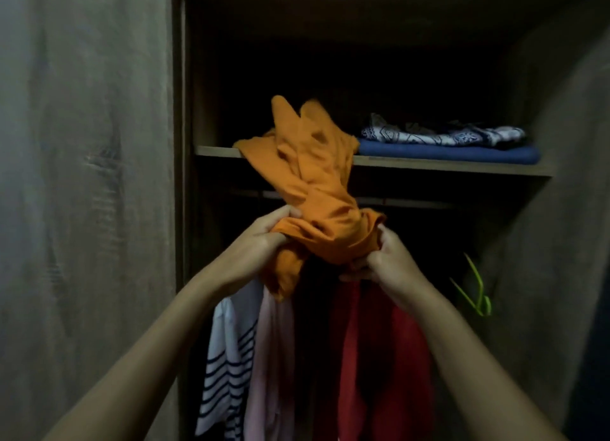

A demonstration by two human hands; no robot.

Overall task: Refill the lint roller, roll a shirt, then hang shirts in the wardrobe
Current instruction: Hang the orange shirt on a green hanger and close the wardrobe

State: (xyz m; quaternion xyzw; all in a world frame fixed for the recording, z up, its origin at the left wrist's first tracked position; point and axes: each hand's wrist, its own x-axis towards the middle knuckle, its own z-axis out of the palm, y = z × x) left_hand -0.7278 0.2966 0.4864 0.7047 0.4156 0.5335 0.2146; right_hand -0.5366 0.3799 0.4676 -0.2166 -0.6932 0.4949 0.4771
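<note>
An orange shirt (313,183) is bunched up in front of the open wardrobe, its upper part lying over the front edge of the wooden shelf (462,167). My left hand (264,236) grips the bundle from the left. My right hand (383,252) grips its lower right side. Below my hands hang a white shirt with dark stripes (224,358), a pale pink shirt (274,358) and a red shirt (383,358). The hanging rail (412,204) runs under the shelf. The lint roller is not in view.
A folded blue cloth (449,153) with a patterned white-and-dark cloth (442,133) on top lies on the shelf's right half. An empty green hanger (475,292) hangs at the right. Wardrobe door panels (85,209) stand at the left and right.
</note>
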